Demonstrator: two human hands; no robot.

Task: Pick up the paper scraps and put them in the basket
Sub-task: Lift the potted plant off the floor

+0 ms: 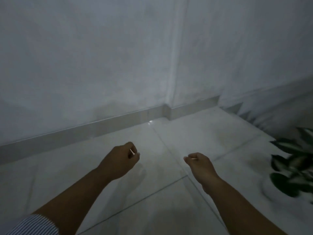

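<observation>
Pale glossy tile floor (169, 192) runs to a grey skirting board (101, 123) and a plain white wall (84, 56), dim all over. Both arms reach out over the tiles. The left hand (121, 160) is curled into a loose fist with a small paper scrap (132, 151) pinched between thumb and finger. The right hand (199, 164) is closed the same way, a second thin scrap (194, 159) nipped at its fingertips. A striped sleeve (33, 224) shows low left. A blurred green-leaved plant (294, 167) crowds the right edge, near the right arm.
</observation>
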